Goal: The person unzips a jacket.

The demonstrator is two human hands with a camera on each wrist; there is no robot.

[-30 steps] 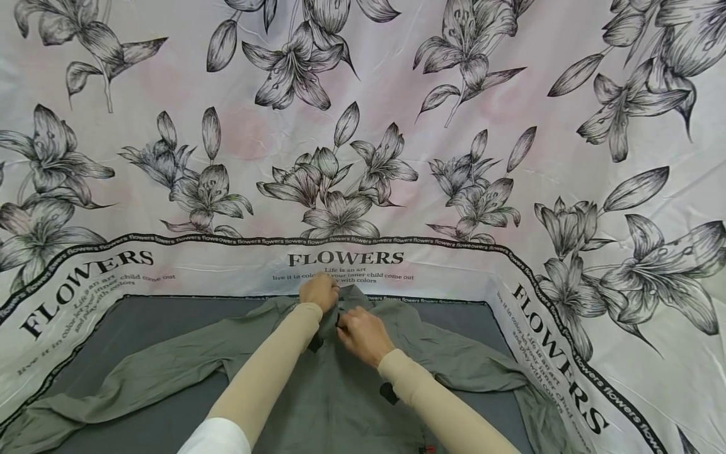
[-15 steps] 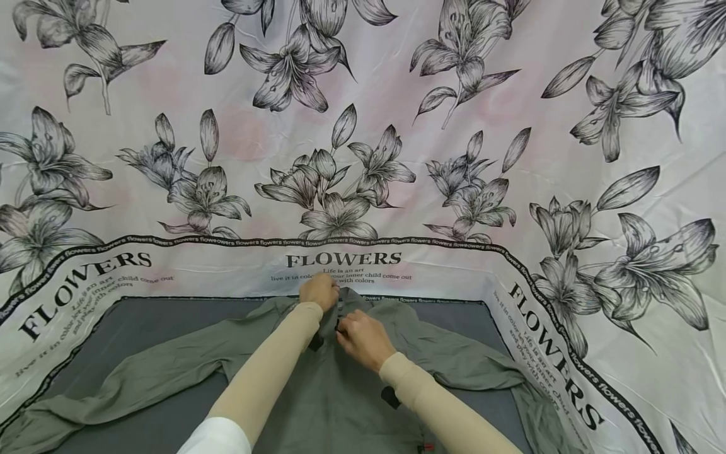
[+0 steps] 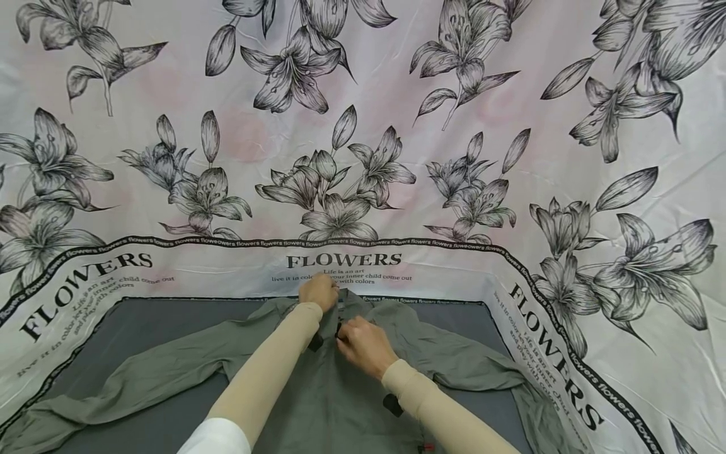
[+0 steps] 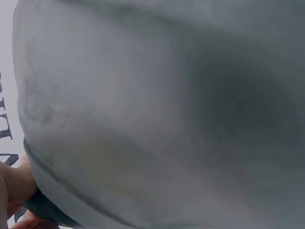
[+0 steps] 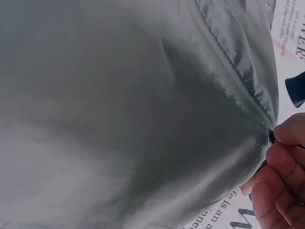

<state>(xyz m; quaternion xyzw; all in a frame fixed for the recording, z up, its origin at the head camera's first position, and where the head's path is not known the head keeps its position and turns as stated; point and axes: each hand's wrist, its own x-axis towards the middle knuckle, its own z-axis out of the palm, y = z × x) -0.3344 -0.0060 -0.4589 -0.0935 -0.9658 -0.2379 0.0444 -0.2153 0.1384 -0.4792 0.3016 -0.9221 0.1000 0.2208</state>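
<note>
A grey-green zip jacket [image 3: 363, 403] lies spread front up, sleeves out to both sides. At its collar my left hand [image 3: 319, 292] grips the fabric edge; in the left wrist view the left thumb and fingers [image 4: 16, 183] pinch it at lower left. Just below and to the right, my right hand [image 3: 365, 345] pinches the black zipper pull [image 5: 272, 137] between thumb and index finger. The closed zipper line [image 5: 228, 71] runs away from that pull in the right wrist view. Jacket fabric fills most of both wrist views.
Beneath the jacket is a dark grey surface [image 3: 181, 321], bordered by a white cloth [image 3: 363, 189] printed with black lilies and "FLOWERS" lettering. The cloth rises behind and at both sides. A small red tag [image 3: 426, 448] shows near the jacket's lower right.
My right hand has slid slightly down the jacket front with the zipper pull. My left hand stays at the collar.
</note>
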